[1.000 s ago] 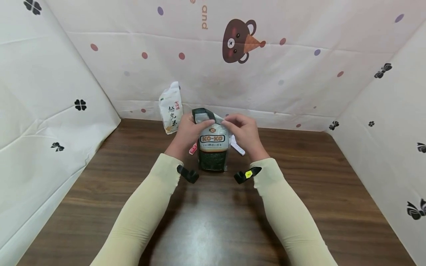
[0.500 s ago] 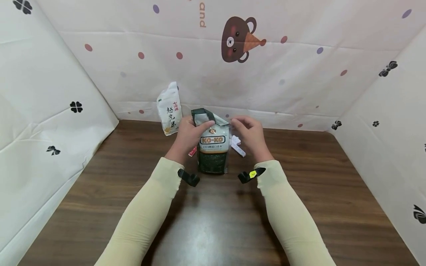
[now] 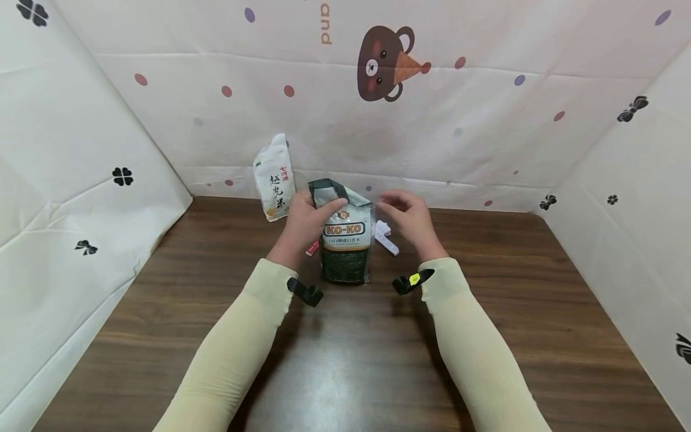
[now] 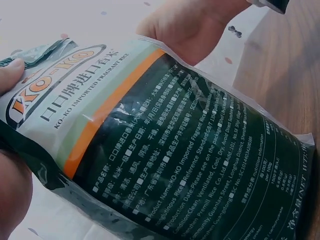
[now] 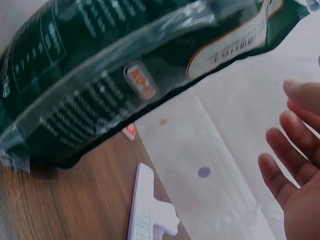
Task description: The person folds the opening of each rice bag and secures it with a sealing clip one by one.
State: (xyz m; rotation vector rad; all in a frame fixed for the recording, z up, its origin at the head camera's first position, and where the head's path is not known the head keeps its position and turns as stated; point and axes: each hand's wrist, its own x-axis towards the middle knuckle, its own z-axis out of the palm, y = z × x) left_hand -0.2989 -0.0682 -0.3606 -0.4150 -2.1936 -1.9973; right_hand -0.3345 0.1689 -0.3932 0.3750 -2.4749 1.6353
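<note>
The left hand (image 3: 303, 217) grasps the green rice bag (image 3: 345, 237) near its top, thumb (image 4: 11, 75) pressed on the front by the KO-KO label and the rest of the hand wrapped behind; the bag stands upright on the bench (image 3: 345, 360), directly in front of the person. The right hand (image 3: 410, 217) is released: it hovers just to the right of the bag's top, fingers (image 5: 280, 170) loosely spread and apart from the plastic, holding nothing. The bag's top edge, above the left grip, looks folded or crumpled over rather than flat. Below and slightly beyond the right hand a white clip (image 3: 386, 236) lies on the bench, just beside the bag; the right wrist view shows it (image 5: 147, 210) resting free under the bag's side seam. A small red piece (image 3: 312, 246) peeks out by the left hand's wrist, beside the bag's lower left; what it is cannot be told. Farther back, left of the left grip, a white rice pouch (image 3: 275, 179) leans against the patterned sheet (image 3: 486, 120). Judging by this, the bag is steadied and its top gathered, but nothing fastens it: the clip is untouched on the bench, so any closing of the bag appears not yet done, with one hand free beside it.
</note>
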